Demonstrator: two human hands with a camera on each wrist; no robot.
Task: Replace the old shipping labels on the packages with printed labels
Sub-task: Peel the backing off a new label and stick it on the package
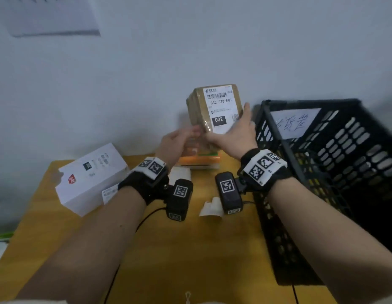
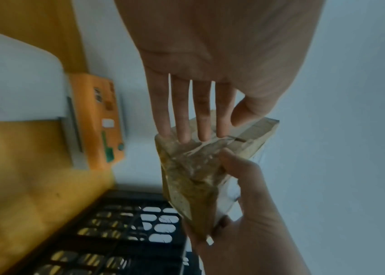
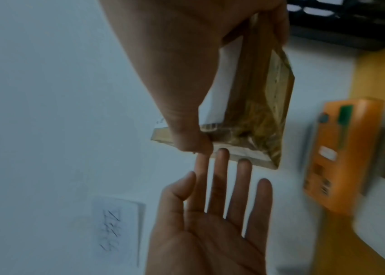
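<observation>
Right hand grips tape-wrapped brown package by lower corner, thumb on labelled face, fingers curled behind; package held in air above far edge of yellow table, beside black crate. White shipping label reading 032 faces head camera. Left hand flat, fingers straight, tips touching package underside, gripping nothing. Orange label printer on table below package; white box at left.
</observation>
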